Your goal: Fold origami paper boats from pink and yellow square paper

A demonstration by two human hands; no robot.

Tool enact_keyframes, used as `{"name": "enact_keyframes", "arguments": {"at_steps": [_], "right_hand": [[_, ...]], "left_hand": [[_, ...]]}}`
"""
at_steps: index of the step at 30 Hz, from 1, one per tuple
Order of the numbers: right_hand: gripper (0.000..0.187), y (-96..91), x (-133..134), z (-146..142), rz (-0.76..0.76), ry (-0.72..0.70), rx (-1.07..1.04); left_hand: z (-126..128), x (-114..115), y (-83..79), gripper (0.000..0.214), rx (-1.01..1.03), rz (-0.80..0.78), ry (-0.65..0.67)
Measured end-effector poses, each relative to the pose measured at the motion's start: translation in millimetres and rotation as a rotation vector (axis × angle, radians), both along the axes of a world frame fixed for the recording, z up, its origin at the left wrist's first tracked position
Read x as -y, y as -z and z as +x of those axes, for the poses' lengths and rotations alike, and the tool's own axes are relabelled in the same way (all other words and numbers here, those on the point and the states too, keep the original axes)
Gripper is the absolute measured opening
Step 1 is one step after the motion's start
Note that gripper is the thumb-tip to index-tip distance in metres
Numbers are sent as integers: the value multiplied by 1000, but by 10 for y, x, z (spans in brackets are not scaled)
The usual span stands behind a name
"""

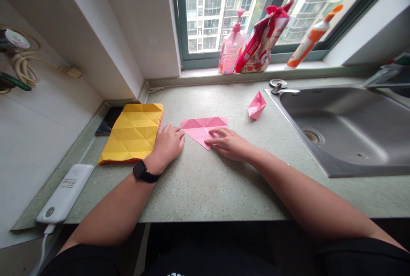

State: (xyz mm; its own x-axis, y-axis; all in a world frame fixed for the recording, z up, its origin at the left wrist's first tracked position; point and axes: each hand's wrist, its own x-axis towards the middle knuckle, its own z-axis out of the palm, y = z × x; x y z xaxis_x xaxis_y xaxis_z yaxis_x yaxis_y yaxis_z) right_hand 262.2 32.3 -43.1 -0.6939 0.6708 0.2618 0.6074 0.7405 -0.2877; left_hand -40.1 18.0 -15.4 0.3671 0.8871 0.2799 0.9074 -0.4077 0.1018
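Observation:
A creased sheet of pink paper lies on the counter in front of me, its lower corners folded in so that it tapers to a point towards me. My right hand rests over its right side, fingers apart and the tips touching the paper. My left hand, with a black watch on the wrist, lies flat between the pink sheet and a stack of creased yellow paper. Its fingers are stretched out beside the pink sheet's left corner and hold nothing. A small folded pink paper piece stands farther right.
A steel sink is set into the counter at right. On the windowsill stand a pink pump bottle, a red bag and an orange-white bottle. A white power bank with a cable and a dark flat object are at left.

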Motion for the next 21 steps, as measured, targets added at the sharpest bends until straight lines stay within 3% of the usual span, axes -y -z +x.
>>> {"name": "enact_keyframes", "arguments": {"at_steps": [3, 9, 14, 21], "right_hand": [[37, 6, -2, 1, 24, 5, 6], [56, 43, 14, -3, -6, -47, -24], [58, 71, 32, -26, -60, -98, -87], [52, 23, -51, 29, -52, 48, -120]], "left_hand": [[2, -22, 15, 20, 77, 44, 66], [107, 86, 19, 34, 254, -94, 439], [167, 150, 30, 63, 209, -218, 467], [172, 111, 27, 21, 209, -136, 432]]}}
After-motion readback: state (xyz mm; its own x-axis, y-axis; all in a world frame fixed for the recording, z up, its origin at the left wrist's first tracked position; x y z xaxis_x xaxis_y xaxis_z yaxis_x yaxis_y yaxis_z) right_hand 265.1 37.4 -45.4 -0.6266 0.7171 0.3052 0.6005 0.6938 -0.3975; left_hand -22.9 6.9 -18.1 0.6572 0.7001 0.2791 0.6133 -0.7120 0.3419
